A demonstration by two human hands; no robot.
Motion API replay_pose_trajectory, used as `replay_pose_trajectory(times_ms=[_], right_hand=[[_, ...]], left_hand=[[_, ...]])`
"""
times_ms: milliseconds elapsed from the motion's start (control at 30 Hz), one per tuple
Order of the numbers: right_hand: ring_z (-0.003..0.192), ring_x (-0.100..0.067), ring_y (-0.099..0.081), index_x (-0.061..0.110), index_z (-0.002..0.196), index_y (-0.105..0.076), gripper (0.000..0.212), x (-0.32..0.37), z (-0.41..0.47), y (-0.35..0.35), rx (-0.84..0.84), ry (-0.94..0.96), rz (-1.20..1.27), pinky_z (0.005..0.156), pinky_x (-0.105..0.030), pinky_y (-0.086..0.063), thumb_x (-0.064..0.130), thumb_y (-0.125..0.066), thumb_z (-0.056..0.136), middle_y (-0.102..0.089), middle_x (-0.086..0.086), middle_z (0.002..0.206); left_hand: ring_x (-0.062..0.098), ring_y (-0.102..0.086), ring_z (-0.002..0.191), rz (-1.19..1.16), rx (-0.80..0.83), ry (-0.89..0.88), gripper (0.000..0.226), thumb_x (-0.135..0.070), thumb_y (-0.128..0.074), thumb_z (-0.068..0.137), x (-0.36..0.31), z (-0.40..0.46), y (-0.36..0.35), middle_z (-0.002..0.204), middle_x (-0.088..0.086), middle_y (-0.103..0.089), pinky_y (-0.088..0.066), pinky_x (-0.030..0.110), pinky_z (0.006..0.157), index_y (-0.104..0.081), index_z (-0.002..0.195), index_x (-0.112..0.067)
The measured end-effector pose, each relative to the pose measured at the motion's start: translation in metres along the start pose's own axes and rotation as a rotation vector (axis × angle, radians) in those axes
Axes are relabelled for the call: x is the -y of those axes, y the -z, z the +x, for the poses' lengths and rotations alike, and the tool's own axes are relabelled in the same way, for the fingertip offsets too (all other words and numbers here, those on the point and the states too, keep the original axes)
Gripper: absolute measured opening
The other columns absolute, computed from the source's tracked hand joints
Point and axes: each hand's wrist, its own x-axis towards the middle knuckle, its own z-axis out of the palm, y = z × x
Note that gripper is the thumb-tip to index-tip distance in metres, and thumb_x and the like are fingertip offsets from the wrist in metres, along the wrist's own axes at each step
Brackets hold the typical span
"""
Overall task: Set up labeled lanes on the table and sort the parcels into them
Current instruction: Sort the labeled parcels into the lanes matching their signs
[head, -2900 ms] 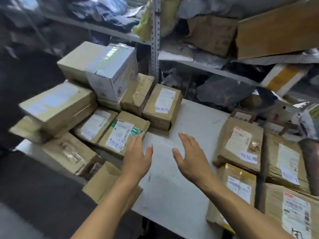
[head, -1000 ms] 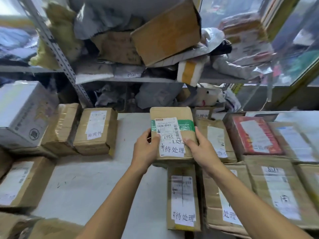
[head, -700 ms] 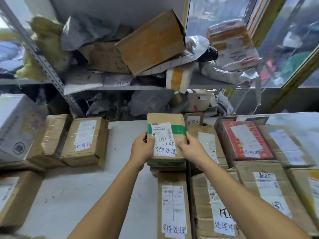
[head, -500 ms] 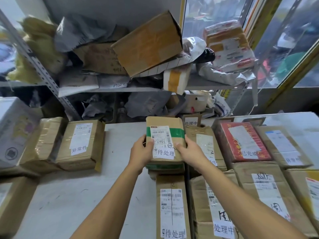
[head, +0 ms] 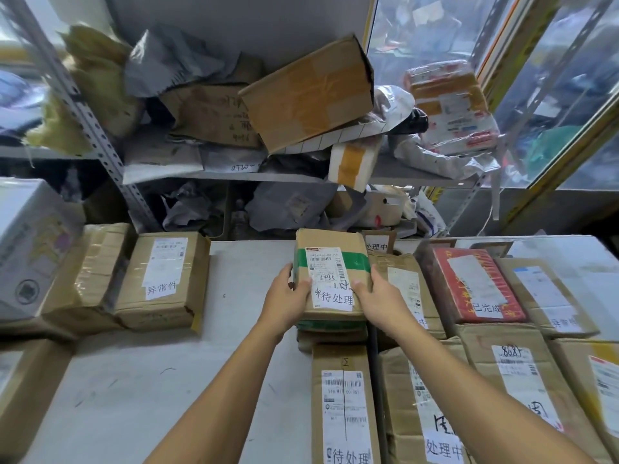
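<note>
A flat brown cardboard parcel [head: 330, 279], banded in green tape and labelled 待处理, was gripped at its near corners by the left hand [head: 288, 301] and right hand [head: 376, 301], fingers curled round its edges. It was held atop a like-taped parcel [head: 330, 326] (presumably so matching labels stack in one lane), behind another 待处理 box [head: 345, 403] on the grey, scuffed bench [head: 160, 390].
</note>
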Motion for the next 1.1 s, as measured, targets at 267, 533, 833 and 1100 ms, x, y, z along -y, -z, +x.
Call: replay_pose_trajectory(times_ms=[267,533,833,1100], right_hand=[[0.145,-0.021,-0.021,0.016,0.151,-0.032,0.056,0.057,-0.038,-0.035,-0.328,0.388,-0.172,0.119,-0.036,-0.015,0.038,-0.045,0.102,-0.032,-0.004,0.157],[0.141,-0.017,-0.033,0.020,0.150,-0.035,0.054,0.142,-0.072,-0.146,-0.039,0.597,-0.127,0.112,-0.027,-0.022,0.041,-0.047,0.101,-0.037,0.000,0.155],[0.123,-0.014,-0.052,0.019,0.148,-0.039,0.056,0.202,-0.155,-0.282,0.375,0.841,-0.159,0.094,-0.022,-0.035,0.042,-0.052,0.099,-0.048,-0.001,0.146],[0.119,-0.017,-0.057,0.020,0.148,-0.038,0.058,0.218,-0.210,-0.370,0.684,0.854,-0.276,0.094,-0.029,-0.045,0.048,-0.048,0.099,-0.054,-0.003,0.141]], left_hand=[[0.013,-0.051,0.124,0.017,-0.135,-0.115,0.042,-0.031,-0.053,0.102,0.021,-0.030,0.069,0.144,-0.004,-0.051,-0.043,0.027,0.094,-0.046,0.143,-0.025],[0.004,-0.060,0.105,-0.001,-0.352,-0.088,0.027,-0.027,-0.057,0.098,0.075,-0.088,0.195,0.115,-0.010,-0.066,-0.045,0.022,0.090,-0.062,0.125,-0.025],[0.000,-0.060,0.102,-0.067,-0.702,0.017,0.018,-0.023,-0.057,0.097,0.165,-0.179,0.311,0.105,-0.019,-0.064,-0.044,0.017,0.085,-0.062,0.112,-0.032],[0.016,-0.058,0.110,-0.207,-1.235,0.166,0.023,-0.011,-0.057,0.095,0.239,-0.238,0.347,0.119,0.000,-0.063,-0.045,0.029,0.095,-0.061,0.113,-0.024]])
